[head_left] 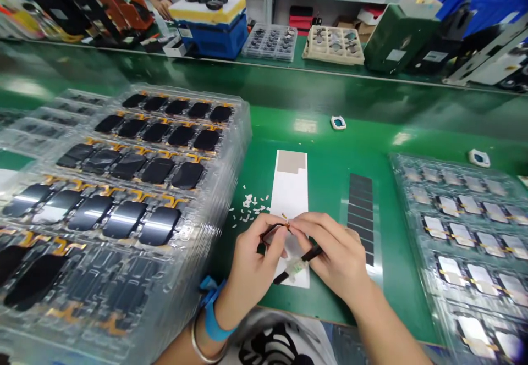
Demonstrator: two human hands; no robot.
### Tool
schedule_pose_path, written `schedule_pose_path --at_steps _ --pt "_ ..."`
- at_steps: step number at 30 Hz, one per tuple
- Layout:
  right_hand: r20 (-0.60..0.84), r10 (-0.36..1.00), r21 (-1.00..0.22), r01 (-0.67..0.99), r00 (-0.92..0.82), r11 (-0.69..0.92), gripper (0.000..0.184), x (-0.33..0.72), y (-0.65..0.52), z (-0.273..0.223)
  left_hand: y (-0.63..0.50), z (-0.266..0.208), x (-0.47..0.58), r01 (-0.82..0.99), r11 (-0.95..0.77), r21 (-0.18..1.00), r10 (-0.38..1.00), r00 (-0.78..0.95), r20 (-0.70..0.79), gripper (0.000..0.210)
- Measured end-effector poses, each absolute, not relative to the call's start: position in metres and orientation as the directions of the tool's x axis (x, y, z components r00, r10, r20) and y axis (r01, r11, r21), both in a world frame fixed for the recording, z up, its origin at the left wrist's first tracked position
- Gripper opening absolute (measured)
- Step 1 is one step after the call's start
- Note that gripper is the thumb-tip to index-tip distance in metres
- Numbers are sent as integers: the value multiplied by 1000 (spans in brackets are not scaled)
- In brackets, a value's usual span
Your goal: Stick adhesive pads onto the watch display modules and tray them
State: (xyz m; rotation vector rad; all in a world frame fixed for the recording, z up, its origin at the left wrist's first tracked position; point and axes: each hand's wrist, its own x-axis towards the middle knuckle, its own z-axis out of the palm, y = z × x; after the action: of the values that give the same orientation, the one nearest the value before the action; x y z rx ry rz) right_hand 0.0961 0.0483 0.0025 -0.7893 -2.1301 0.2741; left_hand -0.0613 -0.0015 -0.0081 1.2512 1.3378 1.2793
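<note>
My left hand (253, 258) is closed around a small display panel (270, 235) with a dark rim, tilted up from the bench. At its top edge a short orange flex cable (284, 222) shows between the fingertips of both hands. My right hand (340, 249) pinches at that cable and also keeps a slim black tool (296, 267), wrapped in clear tape, tucked under its fingers; its kind is hard to tell. Under the hands lies a white backing sheet (289, 192) with a grey patch at its far end. Small white scraps (251, 204) are scattered to its left.
Stacked clear trays (243, 128) of dark display panels rise on the left. A strip of black stickers (360, 205) lies right of my hands, beside another clear tray (416, 255) of silvery panels. A blue box (218, 38) stands on the back ledge, near another person's hand (161, 6).
</note>
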Motion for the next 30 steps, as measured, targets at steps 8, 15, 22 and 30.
schedule_pose_path --at_steps 8,15,22,30 --pt "624 588 -310 528 -515 791 17 95 47 1 -1 -6 -62 252 -56 966 989 -122 89 11" --pt "616 584 -255 567 -529 783 13 86 48 1 -1 1 -64 252 -25 968 990 -129 59 11" --pt "438 768 -625 456 -468 634 7 90 60 16 0 -5 -62 169 -53 984 988 -134 76 14" --pt "-3 886 -889 406 -463 210 13 54 103 4 -13 2 -62 60 -88 994 996 15 88 9"
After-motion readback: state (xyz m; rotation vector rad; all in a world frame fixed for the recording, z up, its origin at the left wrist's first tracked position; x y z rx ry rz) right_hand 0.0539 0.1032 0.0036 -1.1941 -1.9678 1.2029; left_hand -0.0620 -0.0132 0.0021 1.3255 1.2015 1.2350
